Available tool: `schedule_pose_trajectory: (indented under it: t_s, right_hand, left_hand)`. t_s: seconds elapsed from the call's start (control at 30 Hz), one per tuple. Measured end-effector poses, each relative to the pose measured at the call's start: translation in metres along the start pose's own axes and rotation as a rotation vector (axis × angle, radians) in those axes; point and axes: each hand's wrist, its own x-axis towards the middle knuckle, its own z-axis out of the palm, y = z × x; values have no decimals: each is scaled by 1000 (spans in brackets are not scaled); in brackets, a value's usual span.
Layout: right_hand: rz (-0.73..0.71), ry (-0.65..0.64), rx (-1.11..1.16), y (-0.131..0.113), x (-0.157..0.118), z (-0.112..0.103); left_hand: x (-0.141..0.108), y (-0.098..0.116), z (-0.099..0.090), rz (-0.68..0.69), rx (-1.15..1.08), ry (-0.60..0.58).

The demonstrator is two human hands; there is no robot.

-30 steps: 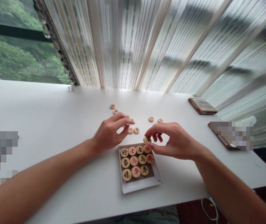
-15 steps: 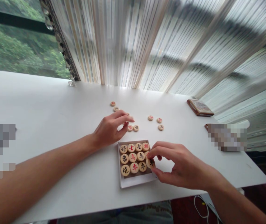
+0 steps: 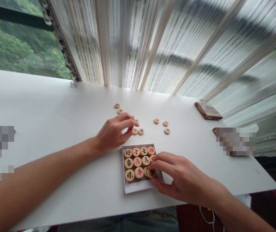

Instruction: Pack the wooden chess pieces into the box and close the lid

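Observation:
Between the thumb and fingers of my right hand [image 3: 176, 172] is a Chinese chess piece [image 3: 152, 173] with a black character. It is over the lower right of a shallow white box [image 3: 138, 187], partly covering another piece there. Rows of round wooden pieces with red or black characters lie face up in the box, among them a red-marked piece [image 3: 139, 172]. Beyond the box, my left hand [image 3: 116, 130] has its thumb and index finger apart above loose pieces. A red-marked piece [image 3: 135, 131] and a black-marked piece [image 3: 141, 131] lie just by its fingertips; the hand hides some others.
Several loose pieces lie farther back on the white table [image 3: 55, 109], including a red-marked one [image 3: 156, 121]. At the right edge lies a flat brown box [image 3: 208, 111], with a blurred-out object in front of it. Striped string curtains [image 3: 133, 45] hang behind the table.
My right hand has moved the black-marked piece left and slightly down, so it now overlaps a neighbouring piece in the box. My left hand has stayed nearly still.

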Motion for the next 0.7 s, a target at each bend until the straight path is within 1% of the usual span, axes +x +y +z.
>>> schedule_pose_trajectory:
  t_s: [0.2, 0.7]
  right_hand:
    - [-12, -6, -5, 1, -1, 2]
    - [-46, 24, -28, -1, 0, 3]
  left_hand:
    - [1, 0, 0, 6, 13, 4]
    - [0, -1, 1, 8, 11, -1]
